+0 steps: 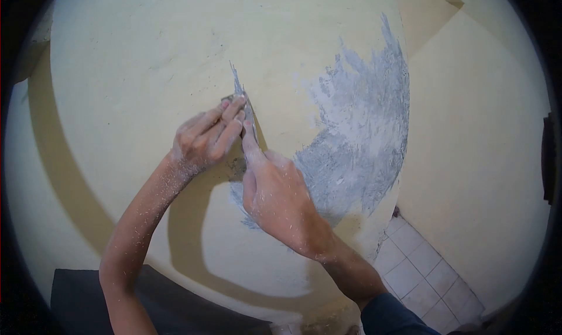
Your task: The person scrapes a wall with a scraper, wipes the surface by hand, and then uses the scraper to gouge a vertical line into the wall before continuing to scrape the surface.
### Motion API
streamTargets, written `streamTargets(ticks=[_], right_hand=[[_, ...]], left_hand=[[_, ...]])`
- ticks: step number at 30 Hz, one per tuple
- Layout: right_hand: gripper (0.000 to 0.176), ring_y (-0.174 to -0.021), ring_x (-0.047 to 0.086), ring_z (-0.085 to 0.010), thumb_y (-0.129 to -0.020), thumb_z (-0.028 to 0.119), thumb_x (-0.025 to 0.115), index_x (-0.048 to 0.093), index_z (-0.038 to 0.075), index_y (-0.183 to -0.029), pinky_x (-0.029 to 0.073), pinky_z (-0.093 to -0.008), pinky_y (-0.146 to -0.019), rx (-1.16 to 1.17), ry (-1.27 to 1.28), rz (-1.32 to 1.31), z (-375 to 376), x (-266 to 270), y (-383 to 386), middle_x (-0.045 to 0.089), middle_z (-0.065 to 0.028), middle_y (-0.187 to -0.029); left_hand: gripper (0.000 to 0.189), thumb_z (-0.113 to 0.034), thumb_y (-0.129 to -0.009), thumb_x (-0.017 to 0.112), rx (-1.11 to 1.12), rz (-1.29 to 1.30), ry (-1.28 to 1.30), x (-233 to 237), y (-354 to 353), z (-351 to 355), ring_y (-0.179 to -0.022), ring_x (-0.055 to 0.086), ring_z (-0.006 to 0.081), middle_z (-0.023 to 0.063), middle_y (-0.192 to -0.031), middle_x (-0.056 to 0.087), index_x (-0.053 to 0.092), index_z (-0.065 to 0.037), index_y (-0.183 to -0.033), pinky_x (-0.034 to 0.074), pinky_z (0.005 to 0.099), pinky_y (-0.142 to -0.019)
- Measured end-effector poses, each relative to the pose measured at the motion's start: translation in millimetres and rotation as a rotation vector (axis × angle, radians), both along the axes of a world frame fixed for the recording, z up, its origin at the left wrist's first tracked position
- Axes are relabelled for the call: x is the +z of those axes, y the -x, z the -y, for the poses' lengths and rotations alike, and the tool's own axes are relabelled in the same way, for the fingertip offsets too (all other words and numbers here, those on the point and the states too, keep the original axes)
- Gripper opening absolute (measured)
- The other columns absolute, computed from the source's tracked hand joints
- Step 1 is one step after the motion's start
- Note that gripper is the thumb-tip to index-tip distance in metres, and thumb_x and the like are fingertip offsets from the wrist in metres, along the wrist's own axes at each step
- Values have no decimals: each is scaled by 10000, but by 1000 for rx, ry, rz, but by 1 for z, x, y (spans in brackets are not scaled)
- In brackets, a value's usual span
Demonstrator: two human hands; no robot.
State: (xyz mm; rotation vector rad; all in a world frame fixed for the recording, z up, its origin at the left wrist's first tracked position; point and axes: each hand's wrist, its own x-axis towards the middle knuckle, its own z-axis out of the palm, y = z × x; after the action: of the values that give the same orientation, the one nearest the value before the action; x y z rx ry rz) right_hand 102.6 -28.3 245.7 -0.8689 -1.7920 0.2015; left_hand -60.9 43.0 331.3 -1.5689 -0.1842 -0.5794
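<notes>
A thin scraper (250, 110), seen nearly edge-on, lies against the cream-painted wall (146, 54). My right hand (278, 194) is closed round its lower end, hiding the handle, with the index finger stretched along the blade. The fingers of my left hand (208, 137) are bunched and pressed against the blade's upper part from the left. Just above the fingertips runs a narrow grey scraped streak (235, 76). To the right spreads a large bare grey patch (357, 136) with ragged edges. Pale dust and flakes cover both hands and the left forearm.
At the right, the wall ends at a corner beside another cream wall (474, 142). Light floor tiles (415, 270) show below. A dark flat panel (175, 303) stands at the lower left. Further right is a dark object (548, 159) at the view's edge.
</notes>
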Motion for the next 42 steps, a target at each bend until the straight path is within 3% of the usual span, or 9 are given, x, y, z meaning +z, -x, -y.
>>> streamTargets(ticks=[5, 7, 11, 14, 23, 26, 29, 42], right_hand=[[643, -875, 634, -473, -902, 75, 511, 278, -48, -1488, 511, -518, -814, -38, 52, 42, 7, 5, -3, 616, -305, -951], [591, -831, 607, -478, -883, 24, 494, 335, -88, -1441, 481, -518, -773, -46, -29, -27, 4, 5, -1, 610, -297, -877], [571, -816, 593, -479, -875, 2, 485, 361, -99, -1423, 464, -522, -755, -39, -110, -74, 0, 10, -3, 608, -295, -849], [643, -893, 627, -468, -911, 76, 498, 256, -53, -1493, 499, -516, -835, 14, 57, 49, 5, 1, -6, 618, -300, -952], [631, -885, 621, -469, -917, 85, 494, 267, -52, -1488, 494, -528, -826, 17, 69, 42, 7, 3, -5, 612, -291, -937], [628, -884, 623, -474, -920, 87, 486, 265, -52, -1491, 496, -527, -825, 15, -60, -9, 1, 13, -4, 611, -296, -928], [626, -875, 624, -474, -917, 87, 486, 272, -59, -1487, 497, -525, -824, -9, 50, 28, 6, 0, -3, 613, -297, -921], [602, -890, 613, -473, -917, 69, 490, 303, -55, -1476, 475, -538, -839, 37, 3, -75, -2, 14, -3, 622, -289, -904]], left_hand=[[96, 32, -775, 698, -46, 31, 45, -1, -5, 4, -751, 702, 160, 88, -1077, 735, 656, -21, -843, 571, 252, -634], [103, 38, -771, 701, -78, 33, 49, -6, -3, -1, -741, 698, 159, 91, -1074, 735, 656, -20, -843, 572, 255, -631], [99, 27, -772, 697, -62, 54, 73, 4, -8, 3, -759, 705, 167, 106, -1076, 733, 661, -19, -852, 577, 258, -637], [127, 32, -755, 699, -52, 17, 58, -9, -2, 2, -752, 706, 179, 123, -1072, 731, 659, -8, -869, 575, 262, -634], [141, 37, -739, 697, -47, -9, 71, -6, -1, 5, -757, 708, 175, 139, -1071, 728, 649, -1, -866, 567, 260, -625], [134, 22, -754, 695, -49, 48, 65, 5, -5, 5, -768, 707, 170, 124, -1057, 733, 664, -9, -881, 568, 261, -622], [137, 27, -755, 691, -57, 18, 71, -2, -1, 4, -793, 715, 182, 118, -1046, 737, 668, -12, -884, 576, 264, -624], [98, 17, -765, 704, -47, 63, 66, 8, -6, 3, -782, 710, 166, 96, -1081, 731, 664, -16, -849, 578, 268, -641]])
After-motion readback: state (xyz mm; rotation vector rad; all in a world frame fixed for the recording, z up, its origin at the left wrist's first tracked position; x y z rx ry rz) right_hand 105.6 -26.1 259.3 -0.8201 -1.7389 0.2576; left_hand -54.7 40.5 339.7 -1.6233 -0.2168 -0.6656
